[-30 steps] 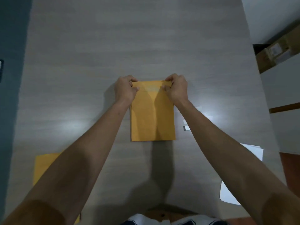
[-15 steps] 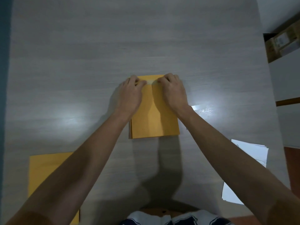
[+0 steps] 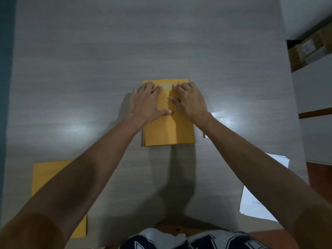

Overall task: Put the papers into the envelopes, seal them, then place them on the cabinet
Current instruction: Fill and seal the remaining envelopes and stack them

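both palms flat: left hand (image 3: 146, 103) and right hand (image 3: 189, 100) press with spread fingers on the folded flap of the envelope (image 3: 168, 126); neither grips anything. head view: we judge sealing is in hand. next we need firm strokes along the flap, then a lift toward the cabinet. envelope contents hidden. spare envelope (image 3: 48, 178) near-left of it, loose papers (image 3: 258, 203) near-right.

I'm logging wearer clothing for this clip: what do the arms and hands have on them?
Both forearms are bare, no sleeves in view. The left hand and right hand show no gloves, rings or watch. Only a dark navy garment with white lettering shows at the bottom edge.
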